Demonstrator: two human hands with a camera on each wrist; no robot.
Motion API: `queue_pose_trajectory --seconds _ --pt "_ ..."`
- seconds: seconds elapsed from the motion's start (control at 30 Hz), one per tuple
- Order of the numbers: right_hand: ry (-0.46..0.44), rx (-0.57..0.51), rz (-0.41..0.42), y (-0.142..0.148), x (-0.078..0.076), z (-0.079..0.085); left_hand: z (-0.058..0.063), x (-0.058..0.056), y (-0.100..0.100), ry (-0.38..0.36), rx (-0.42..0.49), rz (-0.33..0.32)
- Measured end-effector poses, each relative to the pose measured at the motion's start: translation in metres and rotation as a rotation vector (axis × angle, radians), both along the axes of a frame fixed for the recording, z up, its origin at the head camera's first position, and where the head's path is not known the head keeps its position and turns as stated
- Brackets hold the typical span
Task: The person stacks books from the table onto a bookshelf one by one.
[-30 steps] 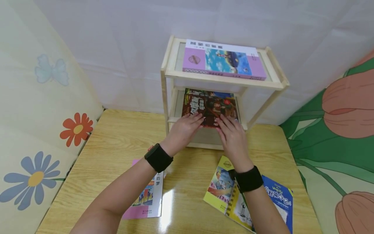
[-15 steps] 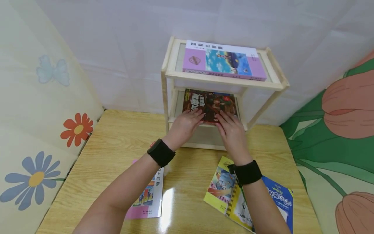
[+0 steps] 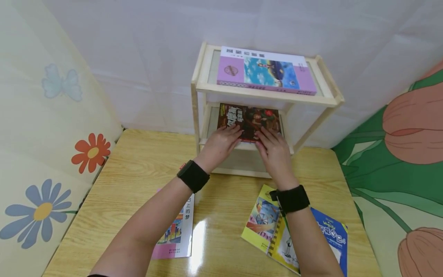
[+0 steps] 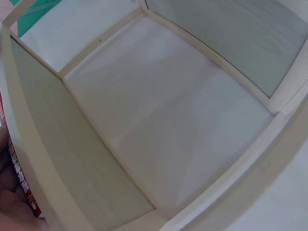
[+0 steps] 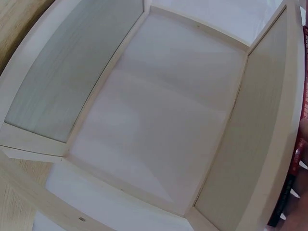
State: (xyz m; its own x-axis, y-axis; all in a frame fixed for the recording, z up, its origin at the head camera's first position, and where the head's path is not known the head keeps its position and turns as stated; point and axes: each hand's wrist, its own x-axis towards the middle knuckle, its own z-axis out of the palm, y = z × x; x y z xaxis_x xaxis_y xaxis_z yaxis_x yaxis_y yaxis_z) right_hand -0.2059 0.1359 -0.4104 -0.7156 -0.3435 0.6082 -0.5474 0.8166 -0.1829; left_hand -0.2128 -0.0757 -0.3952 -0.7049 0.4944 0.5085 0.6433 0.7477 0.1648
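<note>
A dark-covered book [image 3: 261, 115] with pale lettering and painted figures lies flat on the shelf below the top of a small wooden rack [image 3: 265, 96]. My left hand [image 3: 221, 143] lies over its front left part, fingers reaching onto the cover. On the right, my right hand [image 3: 277, 154] touches the cover with extended fingers, its thumb near the front edge. Both wrist views look into the space beneath that shelf. Part of the book's red edge [image 4: 21, 175] shows at the left of the left wrist view. In the right wrist view, fingertips touch the book edge [image 5: 291, 178].
A pink and white book [image 3: 230, 71] lies on the rack's top. On the wooden table [image 3: 138, 165], another pink and white book [image 3: 185, 238] lies left, partly under my left forearm. A yellow book [image 3: 256, 227] and a blue book [image 3: 333, 234] lie right, partly covered by my right arm.
The dark book has slid farther back onto its shelf, its front edge now deeper in. Both hands have moved slightly forward with it. The other books have stayed put.
</note>
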Motion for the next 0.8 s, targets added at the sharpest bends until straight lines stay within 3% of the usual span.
queue_pose_trajectory --seconds 0.47,0.8 --pt "-0.035 -0.017 -0.001 0.0017 -0.0042 -0.0006 -0.0026 -0.0071 0.0003 -0.001 -0.01 0.001" --pt "-0.022 -0.014 -0.001 0.0015 -0.0032 -0.0016 -0.0091 -0.0026 0.0011 0.066 -0.069 0.051"
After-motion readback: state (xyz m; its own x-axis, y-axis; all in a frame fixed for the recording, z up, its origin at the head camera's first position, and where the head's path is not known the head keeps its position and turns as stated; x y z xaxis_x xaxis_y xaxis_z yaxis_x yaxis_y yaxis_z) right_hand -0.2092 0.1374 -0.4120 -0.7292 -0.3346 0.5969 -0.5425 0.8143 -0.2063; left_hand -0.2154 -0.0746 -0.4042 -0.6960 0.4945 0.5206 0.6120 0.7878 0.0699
